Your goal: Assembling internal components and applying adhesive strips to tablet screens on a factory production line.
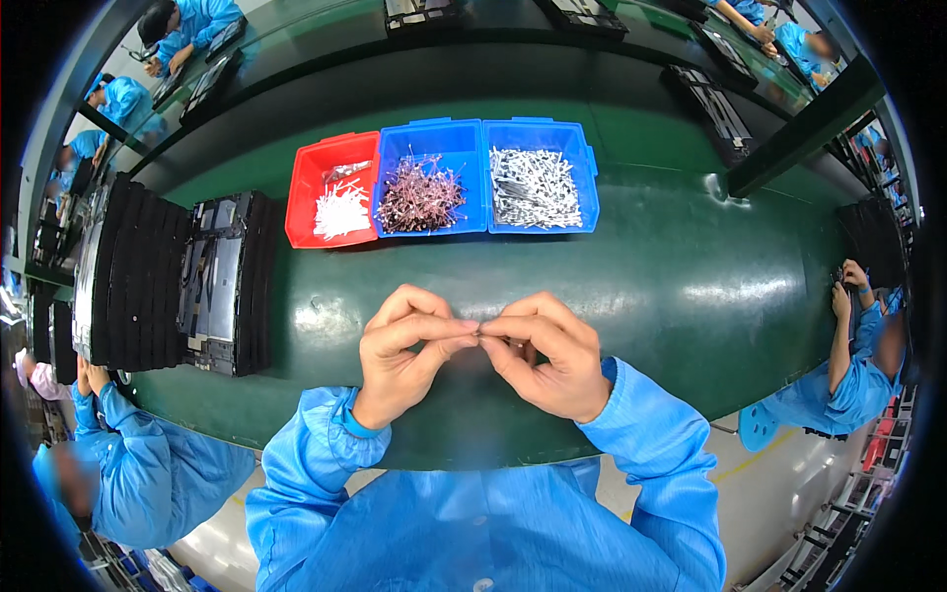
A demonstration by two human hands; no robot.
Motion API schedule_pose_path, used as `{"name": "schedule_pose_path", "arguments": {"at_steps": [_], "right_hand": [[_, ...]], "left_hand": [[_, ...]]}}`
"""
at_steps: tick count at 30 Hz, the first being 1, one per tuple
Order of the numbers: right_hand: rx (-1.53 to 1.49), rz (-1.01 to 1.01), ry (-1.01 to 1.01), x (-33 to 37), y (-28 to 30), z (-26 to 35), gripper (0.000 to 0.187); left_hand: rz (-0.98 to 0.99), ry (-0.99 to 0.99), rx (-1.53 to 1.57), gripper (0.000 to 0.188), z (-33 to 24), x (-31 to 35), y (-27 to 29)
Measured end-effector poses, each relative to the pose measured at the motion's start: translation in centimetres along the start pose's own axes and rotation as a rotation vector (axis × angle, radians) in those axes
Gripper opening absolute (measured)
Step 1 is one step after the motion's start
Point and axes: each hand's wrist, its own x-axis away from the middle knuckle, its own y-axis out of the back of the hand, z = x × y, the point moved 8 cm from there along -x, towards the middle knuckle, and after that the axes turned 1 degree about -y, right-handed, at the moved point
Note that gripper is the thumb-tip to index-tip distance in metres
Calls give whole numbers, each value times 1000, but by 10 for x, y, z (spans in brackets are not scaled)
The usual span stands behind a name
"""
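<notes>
My left hand (409, 345) and my right hand (547, 357) meet over the near middle of the green table (631, 286). Thumb and forefinger are pinched on both, their tips touching. Whatever sits between them is hidden or too small to name. Beyond my hands stand three bins side by side. The red bin (305, 187) holds small white pieces (341, 212). In the middle blue bin (464, 163) lies a heap of thin reddish-brown wired parts (422, 195). Small white and grey stick-like parts (536, 187) fill much of the right blue bin (592, 187).
Tall stacks of black flat panel-like units (222, 281) stand on the left of the table. A dark green post (809, 128) rises at the right. Co-workers in blue sit at the left (158, 474) and right (834, 395). More units (710, 109) lie on the raised far surface.
</notes>
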Motion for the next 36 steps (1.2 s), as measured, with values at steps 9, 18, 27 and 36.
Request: {"name": "schedule_pose_path", "arguments": {"at_steps": [9, 18, 27, 36], "right_hand": [[42, 55, -19, 3, -1, -6, 20], [136, 89, 55, 8, -5, -6, 20], [-6, -7, -24, 10, -4, -13, 13], [-50, 4, -93, 13, -7, -15, 11]], "left_hand": [[52, -97, -89, 25, -10, -2, -3], [124, -105, -212, 24, -11, -2, -5], [105, 402, 529, 23, 27, 14, -26], [22, 331, 522, 13, 28, 16, -22]]}}
